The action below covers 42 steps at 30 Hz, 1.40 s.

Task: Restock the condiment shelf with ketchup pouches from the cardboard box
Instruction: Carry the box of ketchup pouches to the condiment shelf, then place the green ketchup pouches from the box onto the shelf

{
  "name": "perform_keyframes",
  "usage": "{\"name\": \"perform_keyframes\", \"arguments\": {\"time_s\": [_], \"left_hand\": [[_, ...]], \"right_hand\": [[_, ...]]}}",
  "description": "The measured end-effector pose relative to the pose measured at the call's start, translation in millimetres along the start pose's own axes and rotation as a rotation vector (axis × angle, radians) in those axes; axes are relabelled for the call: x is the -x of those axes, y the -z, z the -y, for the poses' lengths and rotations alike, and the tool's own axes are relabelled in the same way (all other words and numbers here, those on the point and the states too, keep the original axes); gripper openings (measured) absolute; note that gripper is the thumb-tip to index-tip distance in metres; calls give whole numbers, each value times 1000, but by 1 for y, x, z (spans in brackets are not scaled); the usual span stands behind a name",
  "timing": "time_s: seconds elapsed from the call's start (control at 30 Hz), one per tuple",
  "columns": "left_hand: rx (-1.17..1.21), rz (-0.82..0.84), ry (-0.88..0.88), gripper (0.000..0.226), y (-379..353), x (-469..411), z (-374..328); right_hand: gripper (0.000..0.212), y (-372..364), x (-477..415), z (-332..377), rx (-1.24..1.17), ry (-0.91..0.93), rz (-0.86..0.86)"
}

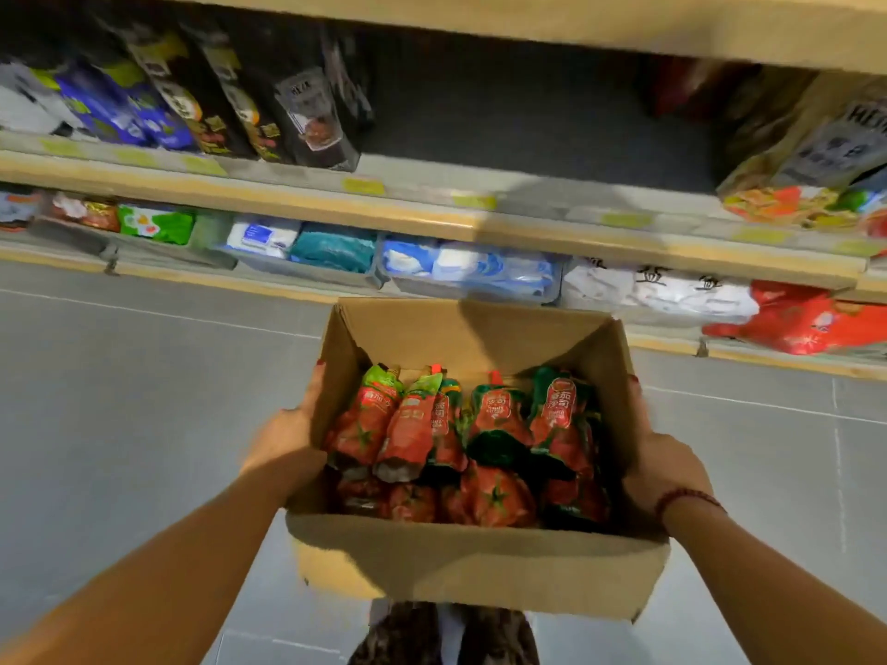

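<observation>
Head view: a cardboard box (475,563) with its flaps open is held above the grey floor (120,400), just in front of the shelving.
Ketchup pouches (480,424): they lie inside the box in overlapping rows, red with tomato pictures, green tops and spouts pointing towards the shelves.
Pouch writing: a red badge carries Chinese characters, and one pouch has small print that looks like "Tomato Ketchup".
Left hand (288,439): it lies flat against the box's left wall, fingers stretched along the cardboard, red nails near the upper edge.
Right hand (662,463): it is pressed against the right wall in the same way, fingers straight, with a red bracelet (686,496) at the wrist.
Condiment shelf (432,175): its grey board shows between the dark packets (230,103) on the left and the tan packets (806,160) on the right.
Shelf labels: the yellow-green price tags (363,186) along the edge are too blurred to read, as is the packet print.
Lower shelf: grey bins (365,280) hold blue, white and teal packs, and a red bag (806,324) lies at the right.
In the way: only the shelf lip stands between the box and the board.
</observation>
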<state>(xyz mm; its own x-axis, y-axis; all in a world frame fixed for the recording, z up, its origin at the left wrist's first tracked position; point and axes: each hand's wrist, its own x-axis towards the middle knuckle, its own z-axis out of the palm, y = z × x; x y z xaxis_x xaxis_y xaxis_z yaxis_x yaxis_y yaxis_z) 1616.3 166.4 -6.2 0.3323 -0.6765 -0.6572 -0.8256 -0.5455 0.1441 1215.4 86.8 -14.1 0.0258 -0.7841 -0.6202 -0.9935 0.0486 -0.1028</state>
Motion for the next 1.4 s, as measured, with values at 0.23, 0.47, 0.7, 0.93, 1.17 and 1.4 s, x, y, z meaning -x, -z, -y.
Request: {"name": "perform_keyframes", "arguments": {"time_s": [0.23, 0.47, 0.7, 0.93, 1.17, 1.4], "left_hand": [[-36, -55, -56, 123, -74, -77, 0], [54, -107, -49, 117, -127, -106, -8], [69, -171, -23, 108, -167, -104, 2], [2, -160, -82, 109, -157, -103, 3], [40, -169, -104, 89, -133, -79, -60], [104, 148, -486, 71, -164, -91, -145]], "right_hand": [[83, -78, -56, -15, -14, -104, -29], [85, -131, -94, -37, -47, -110, -107], [99, -172, -91, -47, -71, -97, -155], [107, -172, -85, -53, -164, -90, -111], [89, -124, -74, -52, -200, -95, -93], [87, -108, -94, -51, -332, -68, -163]]}}
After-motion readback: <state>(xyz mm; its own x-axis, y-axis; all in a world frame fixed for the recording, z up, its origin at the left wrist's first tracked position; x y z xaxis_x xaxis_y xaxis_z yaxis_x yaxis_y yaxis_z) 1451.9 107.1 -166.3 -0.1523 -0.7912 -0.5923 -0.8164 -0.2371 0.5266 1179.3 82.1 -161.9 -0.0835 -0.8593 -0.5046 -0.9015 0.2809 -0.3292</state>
